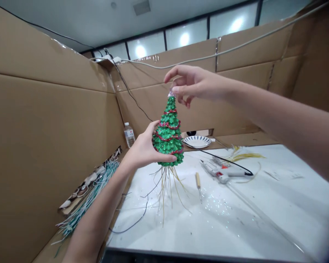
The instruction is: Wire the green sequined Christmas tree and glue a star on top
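A small glittery green Christmas tree [168, 133] with red garland loops is held up above the white table [235, 219]. My left hand [145, 148] grips its lower tiers from the left, thumb across the base. Thin yellowish wires [166, 186] hang out of its bottom. My right hand [193, 86] comes in from the right and pinches something small and shiny at the treetop; I cannot make out what it is.
On the table lie a white glue gun [222, 173] with a black cord, an awl with a wooden handle [199, 184], and loose yellow strands [244, 155]. A patterned bowl [196, 141] and a water bottle [129, 134] stand at the back. Green-white wire bundles [90, 197] lie left. Cardboard walls surround.
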### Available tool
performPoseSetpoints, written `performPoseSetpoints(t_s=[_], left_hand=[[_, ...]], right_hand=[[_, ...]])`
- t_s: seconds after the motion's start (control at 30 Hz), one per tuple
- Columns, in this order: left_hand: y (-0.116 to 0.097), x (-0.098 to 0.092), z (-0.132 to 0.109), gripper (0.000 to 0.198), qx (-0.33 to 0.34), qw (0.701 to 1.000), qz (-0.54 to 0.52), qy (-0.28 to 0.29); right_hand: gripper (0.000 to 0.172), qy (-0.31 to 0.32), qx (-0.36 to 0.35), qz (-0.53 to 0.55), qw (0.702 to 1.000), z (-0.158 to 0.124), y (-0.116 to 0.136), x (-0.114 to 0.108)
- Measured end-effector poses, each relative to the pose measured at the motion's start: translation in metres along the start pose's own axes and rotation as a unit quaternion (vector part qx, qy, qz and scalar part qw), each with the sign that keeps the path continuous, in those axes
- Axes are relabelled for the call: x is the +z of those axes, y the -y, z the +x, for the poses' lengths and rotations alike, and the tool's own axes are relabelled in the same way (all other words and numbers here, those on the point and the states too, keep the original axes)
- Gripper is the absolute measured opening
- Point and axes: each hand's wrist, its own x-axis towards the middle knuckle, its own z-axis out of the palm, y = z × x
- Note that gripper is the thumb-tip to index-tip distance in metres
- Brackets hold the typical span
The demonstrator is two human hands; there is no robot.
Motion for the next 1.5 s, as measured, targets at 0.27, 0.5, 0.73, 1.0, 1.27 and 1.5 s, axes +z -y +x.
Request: performPoseSetpoints(t_s=[0.27, 0.5, 0.73, 1.0, 1.27, 1.5], left_hand=[[-0.014, 0.012, -0.010, 0.102, 0.004, 0.983, 0.166, -0.080], [-0.010, 0.025, -0.008, 0.095, 0.046, 0.930, 0.326, -0.166], [-0.008, 0.030, -0.005, 0.076, 0.088, 0.862, 0.432, -0.248], [0.003, 0.033, 0.000, 0.060, 0.118, 0.813, 0.473, -0.318], [0.014, 0.031, 0.002, 0.075, 0.172, 0.782, 0.482, -0.357], [0.015, 0.028, 0.001, 0.072, 0.174, 0.783, 0.488, -0.345]], right_hand=[[0.025, -0.205, 0.026, 0.074, 0.976, -0.058, -0.003, 0.027], [0.025, -0.233, 0.044, 0.070, 0.969, -0.080, -0.008, 0.037], [0.028, -0.236, 0.070, 0.092, 0.965, -0.097, -0.024, 0.038], [0.030, -0.247, 0.079, 0.079, 0.962, -0.100, -0.014, 0.038], [0.026, -0.217, 0.044, 0.095, 0.971, -0.107, -0.010, 0.035], [0.022, -0.211, 0.036, 0.115, 0.970, -0.110, -0.011, 0.033]])
